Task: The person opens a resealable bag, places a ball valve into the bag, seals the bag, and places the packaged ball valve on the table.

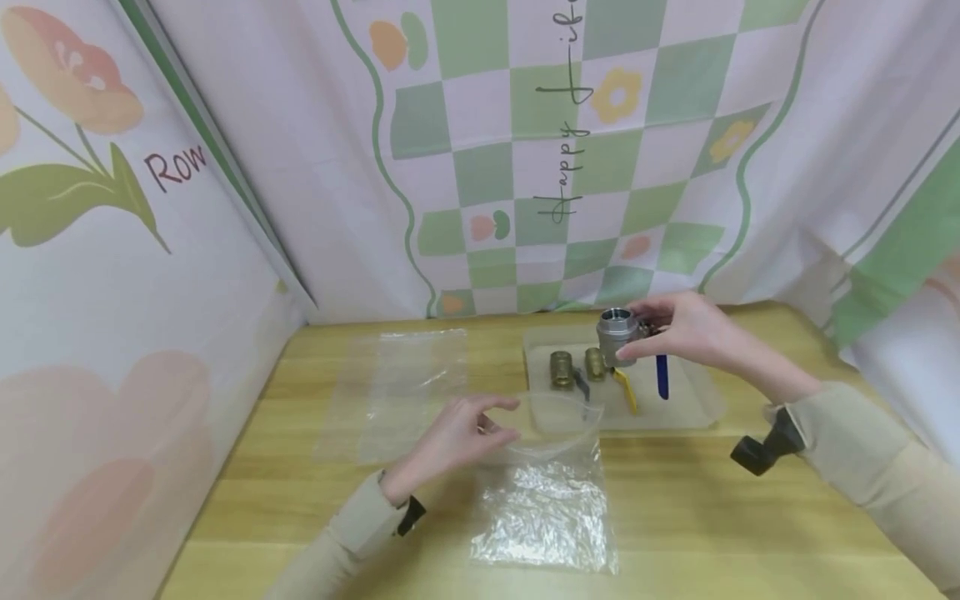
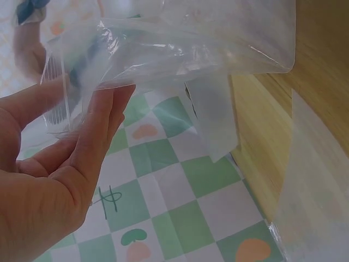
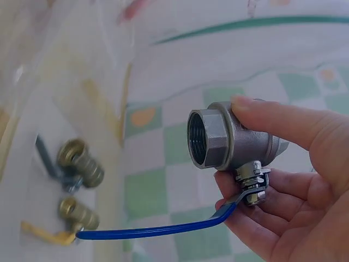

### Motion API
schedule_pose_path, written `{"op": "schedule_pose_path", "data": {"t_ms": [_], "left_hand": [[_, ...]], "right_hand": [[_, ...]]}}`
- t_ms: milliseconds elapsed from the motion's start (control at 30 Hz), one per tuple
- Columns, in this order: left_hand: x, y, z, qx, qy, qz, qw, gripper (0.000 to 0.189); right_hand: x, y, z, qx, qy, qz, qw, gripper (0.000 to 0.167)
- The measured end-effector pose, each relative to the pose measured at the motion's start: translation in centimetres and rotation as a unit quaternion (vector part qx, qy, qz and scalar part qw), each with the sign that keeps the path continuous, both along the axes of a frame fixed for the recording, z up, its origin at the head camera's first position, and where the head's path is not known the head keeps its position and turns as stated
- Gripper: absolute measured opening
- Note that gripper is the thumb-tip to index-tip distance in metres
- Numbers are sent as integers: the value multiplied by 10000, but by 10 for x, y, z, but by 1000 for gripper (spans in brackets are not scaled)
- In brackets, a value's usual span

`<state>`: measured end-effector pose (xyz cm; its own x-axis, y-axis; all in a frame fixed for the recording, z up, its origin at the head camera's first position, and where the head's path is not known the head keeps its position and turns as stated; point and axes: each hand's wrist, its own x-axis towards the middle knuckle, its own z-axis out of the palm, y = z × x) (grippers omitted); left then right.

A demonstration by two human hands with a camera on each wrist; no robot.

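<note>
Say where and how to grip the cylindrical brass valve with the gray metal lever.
I'd grip the valve's thick brass body, coming from above and the head view's left. The thin gray metal lever juts off the right side, and the yellow-levered cylindrical brass valve sits beyond it, so the left flank looks clearer. The body's rounded bulk likely holds steadier.

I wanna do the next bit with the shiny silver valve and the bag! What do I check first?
1. Right hand holding the silver valve: ok.
2. Left hand at the mouth of the clear bag: ok.
3. Bag mouth wide enough for the valve: cannot tell.
4. Silver valve above the bag: not ok, it's beyond the bag, by the tray.
5. Both brass valves in the tray: ok.
</note>
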<state>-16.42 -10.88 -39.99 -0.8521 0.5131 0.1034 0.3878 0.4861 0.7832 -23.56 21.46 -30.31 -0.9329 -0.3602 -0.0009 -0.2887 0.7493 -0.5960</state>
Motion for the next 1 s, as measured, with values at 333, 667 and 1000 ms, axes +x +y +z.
{"op": "schedule_pose_path", "data": {"t_ms": [333,667,1000], "left_hand": [[-1,0,1,16,33,41,10000,44],[-2,2,0,25,37,0,10000,43],[-1,3,0,25,62,5,10000,43]], "right_hand": [[24,-22,20,-559,148,328,9978,67],[43,-43,30,-1065,79,513,9930,67],[57,-60,32,-1603,-33,739,9843,56]]}}
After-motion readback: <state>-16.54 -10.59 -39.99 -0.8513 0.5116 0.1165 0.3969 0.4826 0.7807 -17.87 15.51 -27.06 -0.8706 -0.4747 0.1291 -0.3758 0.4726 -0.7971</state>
